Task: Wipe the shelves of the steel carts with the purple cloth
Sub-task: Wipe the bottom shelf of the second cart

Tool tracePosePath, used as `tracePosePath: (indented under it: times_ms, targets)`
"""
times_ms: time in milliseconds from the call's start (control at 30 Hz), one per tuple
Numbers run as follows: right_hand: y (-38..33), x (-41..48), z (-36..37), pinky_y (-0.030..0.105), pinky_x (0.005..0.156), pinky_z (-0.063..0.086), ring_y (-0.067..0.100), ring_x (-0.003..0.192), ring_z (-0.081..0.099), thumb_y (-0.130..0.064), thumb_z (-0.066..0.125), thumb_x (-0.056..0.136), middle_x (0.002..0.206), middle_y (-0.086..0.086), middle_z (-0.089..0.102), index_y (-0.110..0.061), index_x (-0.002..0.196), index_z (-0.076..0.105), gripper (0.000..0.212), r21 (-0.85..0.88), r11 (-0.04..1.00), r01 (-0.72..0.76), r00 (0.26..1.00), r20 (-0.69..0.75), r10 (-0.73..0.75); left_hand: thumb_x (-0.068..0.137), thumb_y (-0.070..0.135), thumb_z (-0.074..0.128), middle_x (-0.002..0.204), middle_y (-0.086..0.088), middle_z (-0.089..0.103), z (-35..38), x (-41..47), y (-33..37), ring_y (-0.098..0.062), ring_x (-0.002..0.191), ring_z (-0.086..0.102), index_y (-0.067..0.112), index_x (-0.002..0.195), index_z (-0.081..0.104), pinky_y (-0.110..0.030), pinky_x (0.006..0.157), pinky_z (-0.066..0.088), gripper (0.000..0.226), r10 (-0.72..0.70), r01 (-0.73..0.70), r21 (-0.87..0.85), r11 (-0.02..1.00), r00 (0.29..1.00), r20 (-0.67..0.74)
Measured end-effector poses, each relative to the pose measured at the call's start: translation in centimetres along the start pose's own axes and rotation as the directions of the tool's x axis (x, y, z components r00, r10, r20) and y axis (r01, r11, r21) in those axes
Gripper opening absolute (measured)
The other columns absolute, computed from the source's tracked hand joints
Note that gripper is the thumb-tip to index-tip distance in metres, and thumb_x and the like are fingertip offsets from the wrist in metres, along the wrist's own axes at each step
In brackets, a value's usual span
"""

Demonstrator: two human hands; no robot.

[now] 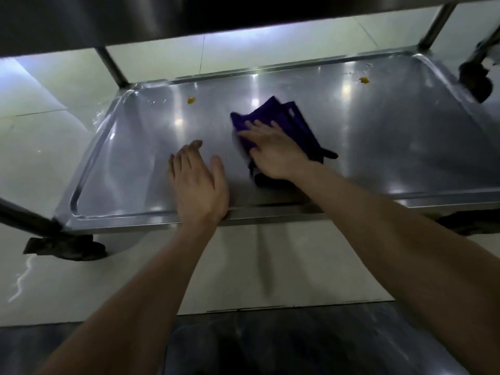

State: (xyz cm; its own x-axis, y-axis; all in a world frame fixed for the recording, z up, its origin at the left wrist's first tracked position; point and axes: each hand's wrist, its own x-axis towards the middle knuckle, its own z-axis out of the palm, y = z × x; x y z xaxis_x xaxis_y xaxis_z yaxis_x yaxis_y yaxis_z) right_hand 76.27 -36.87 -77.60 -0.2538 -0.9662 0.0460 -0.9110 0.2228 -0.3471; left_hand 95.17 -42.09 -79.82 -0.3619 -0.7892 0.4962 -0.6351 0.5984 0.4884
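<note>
The steel cart's low shelf fills the middle of the view, a shiny tray with a raised rim. A folded purple cloth lies near the shelf's middle. My right hand lies flat on top of the cloth, fingers spread, pressing it against the steel. My left hand rests on the shelf's front edge to the left of the cloth, fingers apart and holding nothing. Two small orange spots sit near the back rim, one on the left and one on the right.
An upper shelf hangs dark overhead. Upright posts stand at the back left and back right corners. Caster wheels show at front left and far right. Pale floor tiles surround the cart.
</note>
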Motion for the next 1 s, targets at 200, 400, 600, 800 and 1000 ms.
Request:
tracePosePath:
  times_ms: [200, 400, 600, 800, 1000]
  targets:
    - [-1.5, -5.6, -0.2, 0.034, 0.133, 0.0, 0.011, 0.163, 0.011, -0.026, 0.049, 0.11, 0.176, -0.006, 0.019, -0.028, 0.167, 0.029, 0.06, 0.095, 0.961, 0.261, 0.948, 0.161, -0.274, 0.11, 0.04, 0.039, 0.144, -0.003, 0.061, -1.4, 0.3, -1.2, -0.02, 0.135, 0.055, 0.012, 0.147, 0.056, -0.048, 0.118, 0.044, 0.049, -0.175, 0.178, -0.323, 0.929, 0.984, 0.038]
    - [-2.3, -5.3, -0.7, 0.042, 0.133, 0.001, 0.015, 0.164, 0.002, -0.04, 0.04, 0.113, 0.178, -0.007, 0.007, -0.036, 0.169, 0.017, 0.061, -0.04, 0.988, 0.15, 0.971, 0.193, -0.14, 0.11, 0.045, 0.034, 0.14, -0.017, 0.064, -5.6, 3.8, -10.4, -0.036, 0.136, 0.053, 0.012, 0.142, 0.059, -0.054, 0.123, 0.036, 0.052, -0.057, 0.051, 0.045, 0.998, 0.99, 0.133]
    - [-2.7, -1.5, 1.7, 0.048, 0.133, 0.008, 0.027, 0.162, 0.017, -0.032, 0.041, 0.11, 0.175, 0.004, 0.025, -0.029, 0.167, 0.027, 0.058, -0.001, 0.967, -0.253, 0.96, -0.124, 0.251, 0.11, 0.053, 0.026, 0.151, -0.011, 0.058, -7.0, 4.1, -17.5, -0.03, 0.15, 0.043, 0.013, 0.147, 0.052, -0.053, 0.134, 0.017, 0.059, -0.174, 0.164, 0.189, 0.968, 0.984, 0.042]
    - [-6.3, 7.4, 3.8, 0.048, 0.133, 0.001, 0.026, 0.163, 0.013, -0.034, 0.035, 0.11, 0.176, 0.002, 0.021, -0.027, 0.167, 0.027, 0.058, 0.028, 0.908, -0.418, 0.894, -0.167, 0.416, 0.112, 0.059, 0.024, 0.154, -0.005, 0.054, -6.2, 3.0, -16.9, -0.02, 0.156, 0.035, 0.028, 0.152, 0.043, -0.051, 0.134, 0.02, 0.054, -0.19, 0.192, 0.047, 0.98, 0.981, -0.044]
    - [-14.5, 6.9, 7.4, 0.044, 0.133, 0.002, 0.019, 0.163, 0.017, -0.03, 0.04, 0.109, 0.174, -0.003, 0.026, -0.03, 0.166, 0.031, 0.058, 0.038, 0.999, -0.02, 0.999, -0.028, 0.021, 0.11, 0.044, 0.039, 0.146, 0.004, 0.058, -6.7, 2.6, -17.2, -0.019, 0.145, 0.048, 0.027, 0.146, 0.048, -0.057, 0.124, 0.038, 0.041, -0.244, 0.237, -0.087, 0.968, 0.966, -0.09]
